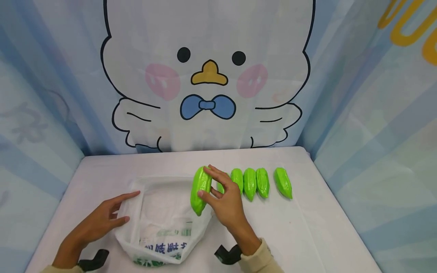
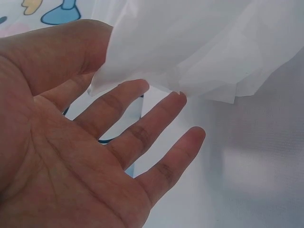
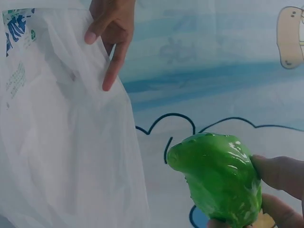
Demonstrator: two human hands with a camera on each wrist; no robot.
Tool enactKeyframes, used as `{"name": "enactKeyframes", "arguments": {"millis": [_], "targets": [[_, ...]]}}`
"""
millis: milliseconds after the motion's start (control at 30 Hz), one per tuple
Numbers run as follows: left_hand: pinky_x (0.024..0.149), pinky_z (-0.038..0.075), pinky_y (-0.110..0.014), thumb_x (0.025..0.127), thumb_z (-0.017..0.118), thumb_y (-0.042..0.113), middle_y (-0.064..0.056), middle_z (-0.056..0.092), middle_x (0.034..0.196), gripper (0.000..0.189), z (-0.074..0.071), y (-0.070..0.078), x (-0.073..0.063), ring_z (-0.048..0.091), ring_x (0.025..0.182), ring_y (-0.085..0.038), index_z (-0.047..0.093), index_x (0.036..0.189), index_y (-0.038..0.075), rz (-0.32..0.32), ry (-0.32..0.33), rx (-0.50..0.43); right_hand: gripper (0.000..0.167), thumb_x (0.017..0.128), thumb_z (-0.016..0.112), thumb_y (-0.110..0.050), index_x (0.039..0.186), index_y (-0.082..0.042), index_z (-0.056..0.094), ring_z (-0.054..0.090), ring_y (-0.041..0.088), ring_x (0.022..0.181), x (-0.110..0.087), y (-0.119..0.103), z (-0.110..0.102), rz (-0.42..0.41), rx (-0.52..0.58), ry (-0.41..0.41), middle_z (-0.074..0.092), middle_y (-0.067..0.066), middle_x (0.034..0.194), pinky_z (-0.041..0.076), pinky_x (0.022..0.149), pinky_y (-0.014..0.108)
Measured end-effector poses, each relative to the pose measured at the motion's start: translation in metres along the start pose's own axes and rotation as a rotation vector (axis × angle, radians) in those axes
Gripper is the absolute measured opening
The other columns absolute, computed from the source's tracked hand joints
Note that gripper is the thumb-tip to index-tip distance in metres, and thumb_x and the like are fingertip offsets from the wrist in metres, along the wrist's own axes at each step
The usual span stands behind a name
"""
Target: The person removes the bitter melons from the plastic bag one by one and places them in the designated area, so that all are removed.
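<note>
A glossy, bumpy green bitter melon (image 1: 200, 189) is pinched between the thumb and fingers of my right hand (image 1: 228, 203). I hold it above the right edge of a white plastic bag (image 1: 128, 227) with printed lettering, whose mouth is spread wide. My left hand (image 1: 104, 216) lies at the bag's left side, its fingers extended and spread. In the left wrist view, the bag's thin plastic (image 2: 190, 47) touches the fingertips, and the palm is bare. The right wrist view shows the bitter melon (image 3: 218, 175) close up, clear of the bag wall (image 3: 90, 133).
Several more green bitter melons (image 1: 250, 184) lie in a row on the white table (image 1: 307, 235), right of the bag, one set apart at the right end. One is partly hidden behind my right hand. Printed cloth curtains (image 1: 208, 129) stand behind and on both sides.
</note>
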State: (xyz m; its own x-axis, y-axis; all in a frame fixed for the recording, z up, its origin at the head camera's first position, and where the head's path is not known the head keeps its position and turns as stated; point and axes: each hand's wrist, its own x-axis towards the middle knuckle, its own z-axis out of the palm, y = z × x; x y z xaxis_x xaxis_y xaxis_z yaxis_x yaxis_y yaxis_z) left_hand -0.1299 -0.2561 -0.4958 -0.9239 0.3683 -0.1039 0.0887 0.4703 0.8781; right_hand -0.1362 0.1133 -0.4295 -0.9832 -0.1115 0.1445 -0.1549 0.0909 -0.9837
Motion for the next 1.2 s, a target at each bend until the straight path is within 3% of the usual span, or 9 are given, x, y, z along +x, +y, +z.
{"name": "enactKeyframes", "arguments": {"millis": [400,767,900,1200], "targets": [[0.095,0.058,-0.069,0.102,0.072,0.016,-0.035,0.033,0.166,0.069,0.002,-0.001,-0.001,0.048,0.138,-0.066,0.042,0.162,0.003,0.02,0.007,0.004,0.065,0.087,0.084,0.003,0.146,-0.018,0.066,0.051,0.026,0.15,0.009,-0.01,-0.027,-0.06,0.003,0.089,0.05,0.003,0.162,0.055,0.105,0.031],[0.094,0.058,-0.068,0.101,0.073,0.018,-0.035,0.034,0.166,0.069,0.002,0.001,0.0,0.048,0.139,-0.065,0.042,0.162,0.003,0.005,0.016,0.013,0.064,0.089,0.082,0.006,0.147,-0.015,0.065,0.053,0.026,0.147,0.014,-0.012,-0.058,-0.092,-0.04,0.16,0.05,0.001,0.161,0.055,0.105,0.03],[0.095,0.059,-0.067,0.102,0.073,0.019,-0.034,0.034,0.167,0.07,0.002,0.0,0.0,0.049,0.14,-0.063,0.042,0.162,0.005,-0.019,0.015,0.008,0.065,0.09,0.081,0.006,0.149,-0.015,0.063,0.052,0.025,0.149,0.014,-0.013,-0.07,-0.094,-0.058,0.172,0.049,0.001,0.162,0.054,0.105,0.028],[0.096,0.055,-0.072,0.102,0.072,0.018,-0.034,0.035,0.166,0.068,0.003,-0.001,0.0,0.048,0.139,-0.064,0.043,0.162,0.004,-0.006,0.017,0.018,0.068,0.091,0.079,0.007,0.152,-0.017,0.06,0.051,0.023,0.148,0.015,-0.014,-0.097,-0.056,-0.088,0.212,0.049,-0.003,0.164,0.054,0.103,0.021]]}}
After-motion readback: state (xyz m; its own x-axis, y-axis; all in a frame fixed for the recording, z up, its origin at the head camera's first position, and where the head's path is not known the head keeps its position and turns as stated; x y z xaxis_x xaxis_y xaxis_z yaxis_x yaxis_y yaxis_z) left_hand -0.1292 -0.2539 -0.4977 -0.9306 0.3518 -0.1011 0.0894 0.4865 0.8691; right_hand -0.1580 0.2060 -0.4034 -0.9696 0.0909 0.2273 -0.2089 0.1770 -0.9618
